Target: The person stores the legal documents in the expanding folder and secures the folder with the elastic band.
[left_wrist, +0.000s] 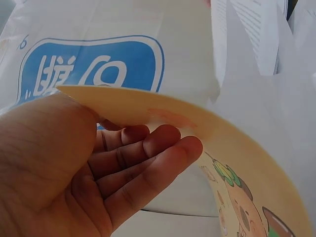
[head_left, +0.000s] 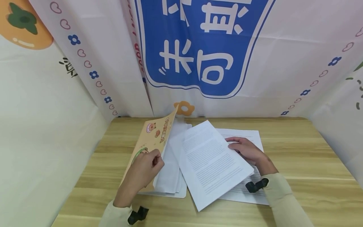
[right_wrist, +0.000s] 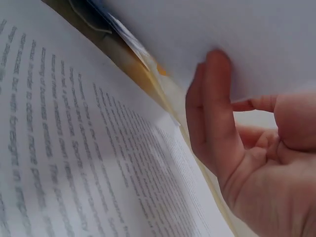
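My left hand point(head_left: 146, 167) has its fingers curled at the raised front cover of a tan folder point(head_left: 150, 129) with cartoon animals printed on it. In the left wrist view, the cover point(left_wrist: 237, 133) bends over those fingers, its corner at the thumb. White pages point(head_left: 165, 173) show inside the folder. My right hand point(head_left: 248, 151) holds the right edge of some printed sheets point(head_left: 212, 160), which lie slanted and overlap the folder's pages. In the right wrist view, its fingers point(right_wrist: 217, 108) lie against a white sheet point(right_wrist: 266, 44). Beneath is another printed paper point(head_left: 244, 194), partly hidden.
Everything lies on a wood-grain table point(head_left: 300, 157). A white printed cloth point(head_left: 283, 72) hangs behind its back edge, with more cloth at both sides. A black band point(head_left: 256, 185) is on the right sleeve, another band point(head_left: 138, 215) on the left.
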Tool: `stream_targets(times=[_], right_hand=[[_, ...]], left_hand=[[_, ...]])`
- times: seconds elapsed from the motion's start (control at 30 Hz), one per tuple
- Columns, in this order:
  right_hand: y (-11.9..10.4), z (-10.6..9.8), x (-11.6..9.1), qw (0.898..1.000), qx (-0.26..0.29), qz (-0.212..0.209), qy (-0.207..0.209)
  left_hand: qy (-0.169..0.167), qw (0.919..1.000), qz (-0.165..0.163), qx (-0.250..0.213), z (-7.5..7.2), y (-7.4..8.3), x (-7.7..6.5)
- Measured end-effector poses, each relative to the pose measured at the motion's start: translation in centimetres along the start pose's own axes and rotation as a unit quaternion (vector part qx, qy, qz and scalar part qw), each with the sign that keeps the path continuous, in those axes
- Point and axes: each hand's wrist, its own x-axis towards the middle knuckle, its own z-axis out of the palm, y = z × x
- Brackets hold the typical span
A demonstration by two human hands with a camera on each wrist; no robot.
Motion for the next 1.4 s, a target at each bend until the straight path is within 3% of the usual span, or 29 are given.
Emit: stream_targets(times=[0.2,0.43,0.63,1.0,1.13,1.4], right_hand=[[0.0,0.3,0.3,0.999,0.024,-0.002,-0.026],[0.0,0.7,1.4,0.993,0.108,-0.001,0.043],[0.1,1.9,2.1,0.987,0.153,0.008,0.059],[0.6,5.5,2.3,0.985,0.139,0.02,0.102],[0.6,7.0,1.7,0.987,0.141,0.014,0.079],[1.0,9.5,1.1,0.998,0.047,-0.007,0.048]], left_hand=[[-0.005,0.9999,-0.008,-0.005,0.1,0.0,-0.1],[-0.007,0.9999,-0.011,0.001,0.1,0.0,-0.1],[-0.011,0.9998,-0.017,0.003,0.2,0.0,0.0],[-0.004,0.9999,-0.009,0.01,0.2,0.1,0.1],[0.0,1.0,-0.001,0.007,0.2,0.0,0.2],[0.002,0.9999,0.014,0.007,0.4,0.0,0.2]])
